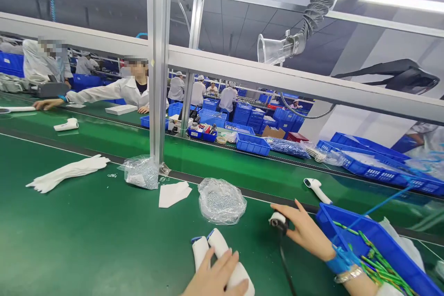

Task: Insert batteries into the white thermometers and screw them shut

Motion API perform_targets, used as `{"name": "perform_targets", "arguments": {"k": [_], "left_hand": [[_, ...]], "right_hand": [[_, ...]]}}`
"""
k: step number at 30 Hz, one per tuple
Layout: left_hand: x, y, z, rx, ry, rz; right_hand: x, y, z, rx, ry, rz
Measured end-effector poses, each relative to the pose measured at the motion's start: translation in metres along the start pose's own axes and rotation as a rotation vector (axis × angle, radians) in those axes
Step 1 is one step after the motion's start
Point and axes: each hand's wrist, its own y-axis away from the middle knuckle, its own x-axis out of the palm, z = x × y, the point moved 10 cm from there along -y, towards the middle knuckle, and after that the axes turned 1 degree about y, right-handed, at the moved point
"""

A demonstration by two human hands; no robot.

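Observation:
At the lower middle, my left hand [217, 275] lies over two white handheld device housings [219, 243] with blue ends. Its fingers and thumb straddle the right one, whose lower part is partly covered. My right hand [307, 230] pinches a small black-and-white corded tool [278, 221] between thumb and fingers; the black cable [286, 263] drops toward the front edge. What kind of tool it is does not show clearly. Beyond the hands sits a clear plastic bag of small metallic parts [222, 201], probably screws. Left of that bag lies a folded white paper [173, 194].
A blue bin [324, 215] of green-and-yellow pieces stands beside my right forearm. Another bag of small parts [142, 173] and white gloves [69, 173] lie left. A metal post [157, 64] rises behind. White gun-shaped devices [316, 189] rest on the green belt. A co-worker [128, 90] reaches across opposite.

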Motion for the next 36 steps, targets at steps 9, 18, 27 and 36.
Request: {"name": "perform_targets", "arguments": {"k": [9,18,27,36], "left_hand": [[-0.061,-0.047,0.155,-0.586,0.202,-0.107],[-0.027,-0.041,0.172,-0.707,0.248,-0.086],[-0.034,-0.042,0.167,-0.737,0.214,-0.095],[-0.031,-0.043,0.168,-0.754,0.189,-0.154]], "right_hand": [[-0.118,0.010,0.038,-0.110,-0.986,-1.125],[-0.082,-0.029,0.059,0.032,-1.570,-1.306],[-0.062,-0.056,0.075,0.031,-1.461,-1.060],[-0.067,-0.057,0.091,-0.064,-1.407,-0.983]]}}
